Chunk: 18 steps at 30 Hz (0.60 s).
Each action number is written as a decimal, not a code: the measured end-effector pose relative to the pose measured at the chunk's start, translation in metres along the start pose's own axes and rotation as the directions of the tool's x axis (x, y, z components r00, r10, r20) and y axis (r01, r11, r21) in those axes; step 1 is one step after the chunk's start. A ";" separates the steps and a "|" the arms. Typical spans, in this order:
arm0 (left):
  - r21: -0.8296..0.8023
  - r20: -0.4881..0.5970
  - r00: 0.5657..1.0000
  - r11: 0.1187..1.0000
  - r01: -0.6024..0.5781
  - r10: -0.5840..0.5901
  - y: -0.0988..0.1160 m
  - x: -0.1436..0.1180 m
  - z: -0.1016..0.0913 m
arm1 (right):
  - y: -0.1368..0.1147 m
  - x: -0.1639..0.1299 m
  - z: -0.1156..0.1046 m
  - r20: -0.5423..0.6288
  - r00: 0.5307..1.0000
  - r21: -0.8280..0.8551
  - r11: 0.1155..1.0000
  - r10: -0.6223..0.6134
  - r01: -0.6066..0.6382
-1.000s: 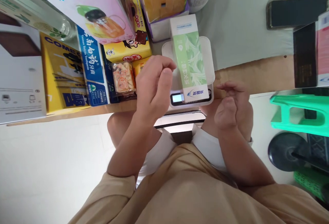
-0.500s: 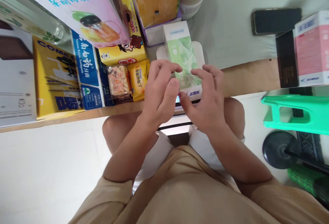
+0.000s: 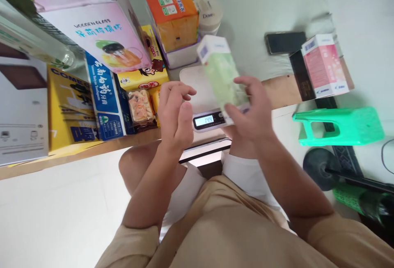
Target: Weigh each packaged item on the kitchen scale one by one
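A room at home, set up for weighing packaged goods. A kitchen scale (image 3: pixel 205 95) sits at the worktop (image 3: pixel 286 89) edge, with retail boxes (image 3: pixel 101 91) crowded at 10 o'clock. A phone (image 3: pixel 285 42) lies at 1 o'clock; a green plastic stool (image 3: pixel 338 126) stands on the floor at 3 o'clock.

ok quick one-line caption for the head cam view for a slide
Right hand grips a green and white box above a white kitchen scale; left hand hovers open beside it.
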<state>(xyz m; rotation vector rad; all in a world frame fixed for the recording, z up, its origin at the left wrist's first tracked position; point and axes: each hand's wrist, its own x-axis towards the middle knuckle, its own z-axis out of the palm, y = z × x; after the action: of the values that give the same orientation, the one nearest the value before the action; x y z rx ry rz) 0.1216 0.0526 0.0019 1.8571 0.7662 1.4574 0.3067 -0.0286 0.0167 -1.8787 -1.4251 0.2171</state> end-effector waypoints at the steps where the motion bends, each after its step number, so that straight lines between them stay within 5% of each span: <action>1: 0.001 -0.006 1.000 1.000 0.004 -0.004 0.001 0.000 -0.001 | 0.015 -0.001 -0.018 -0.059 0.998 0.011 1.000 0.003 -0.002; 5: 0.028 -0.005 1.000 0.999 0.028 -0.028 0.000 0.002 -0.003 | 0.085 0.015 -0.108 -0.336 0.939 -0.083 0.992 0.067 -0.100; 9: 0.009 -0.002 1.000 1.000 0.018 -0.018 -0.001 0.005 0.001 | 0.139 0.054 -0.184 -0.546 0.813 -0.237 0.894 0.201 -0.380; 12: 0.020 0.012 0.999 0.999 0.034 -0.034 -0.002 0.008 0.005 | 0.163 0.073 -0.208 -0.573 0.765 -0.285 0.802 0.296 -0.524; 18: 0.023 0.016 0.999 0.999 -0.029 0.028 -0.015 0.011 0.010 | 0.196 0.077 -0.215 -0.489 0.753 -0.329 0.707 0.440 -0.627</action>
<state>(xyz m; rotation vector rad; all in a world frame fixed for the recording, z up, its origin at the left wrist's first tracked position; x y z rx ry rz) 0.1331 0.0687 -0.0049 1.9023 0.7554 1.4553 0.5996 -0.0780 0.0628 -2.5601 -0.6442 -0.2410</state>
